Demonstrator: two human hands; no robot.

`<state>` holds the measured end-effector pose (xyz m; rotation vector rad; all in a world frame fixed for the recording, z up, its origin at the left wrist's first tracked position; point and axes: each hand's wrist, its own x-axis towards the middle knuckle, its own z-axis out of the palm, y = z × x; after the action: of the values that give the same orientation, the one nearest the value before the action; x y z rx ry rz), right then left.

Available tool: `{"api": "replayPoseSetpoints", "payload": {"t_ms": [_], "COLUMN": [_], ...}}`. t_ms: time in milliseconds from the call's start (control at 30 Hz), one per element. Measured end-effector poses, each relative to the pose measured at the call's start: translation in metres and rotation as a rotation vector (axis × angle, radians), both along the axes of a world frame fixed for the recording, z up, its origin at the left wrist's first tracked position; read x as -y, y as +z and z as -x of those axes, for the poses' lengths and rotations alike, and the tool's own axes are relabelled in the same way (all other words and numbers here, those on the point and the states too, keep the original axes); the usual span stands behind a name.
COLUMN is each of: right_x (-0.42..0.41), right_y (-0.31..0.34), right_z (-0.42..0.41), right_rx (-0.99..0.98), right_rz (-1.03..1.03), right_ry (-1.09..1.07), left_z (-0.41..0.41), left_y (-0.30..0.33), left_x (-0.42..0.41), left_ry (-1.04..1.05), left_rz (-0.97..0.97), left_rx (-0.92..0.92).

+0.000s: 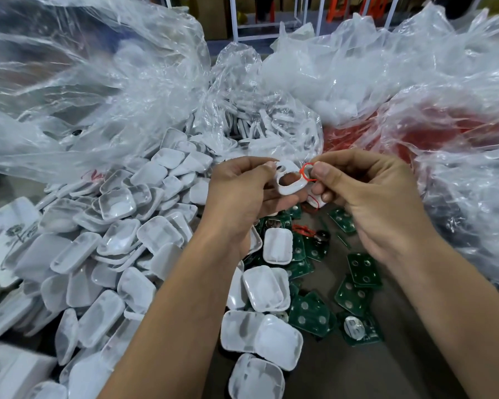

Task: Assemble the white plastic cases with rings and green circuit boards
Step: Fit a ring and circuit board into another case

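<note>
While raised, both hands (pixel 242 191) on case (pixel 289 180).

We look down on a brown counter (pixel 366 367), its bare surface showing in the lower right. Large crumpled clear plastic bags (pixel 104 82) heap across the far side and both flanks, catching a cool, even light from above. Through the bag on the right we see something red (pixel 432 131), too blurred by the film to identify. Beyond the bags, at the top edge, a white metal frame (pixel 267 23) stands upright, with orange legs (pixel 340 8) of some furniture beside it. At the left edge lies a white printed box (pixel 9 226).
</note>
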<state>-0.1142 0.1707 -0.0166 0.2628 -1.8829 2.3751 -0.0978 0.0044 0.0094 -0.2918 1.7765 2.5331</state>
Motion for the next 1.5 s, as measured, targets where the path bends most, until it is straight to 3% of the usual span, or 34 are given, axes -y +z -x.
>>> {"api": "replayPoseSetpoints", "payload": {"t_ms": [167,367,500,600,800,967,1133,1367,1500], "right_x": [0.001,0.001,0.0,0.0,0.0,0.005,0.01,0.012,0.011], "right_y": [-0.001,0.005,0.009,0.009,0.01,0.009,0.007,0.005,0.001], "right_z": [-0.002,-0.002,-0.003,-0.004,-0.004,-0.005,-0.007,-0.009,-0.009], "right_rx": [0.11,0.321,0.551,0.584,0.581,0.393,0.218,0.136,0.041], "right_rz": [0.007,0.307,0.653,0.719,0.636,0.268,0.084,0.021,-0.056], "right_ry": [0.069,0.211,0.369,0.441,0.38,0.085,-0.103,-0.135,-0.171], "left_z": [0.0,0.001,0.0,-0.001,0.0,0.001,0.001,0.002,0.002], "left_y": [0.0,-0.001,0.0,0.0,-0.001,-0.003,-0.004,-0.007,-0.009], "left_x": [-0.001,0.001,0.003,0.002,0.0,0.0,0.001,0.002,0.001], "left_ry": [0.017,0.05,0.039,0.023,0.046,0.05,0.051,0.05,-0.041], "left_rz": [0.003,0.003,0.075,0.112,0.042,0.022,0.035,0.104,0.249], "left_rx": [0.001,-0.028,-0.056,-0.078,-0.099,-0.085,-0.078,-0.086,-0.129]}}
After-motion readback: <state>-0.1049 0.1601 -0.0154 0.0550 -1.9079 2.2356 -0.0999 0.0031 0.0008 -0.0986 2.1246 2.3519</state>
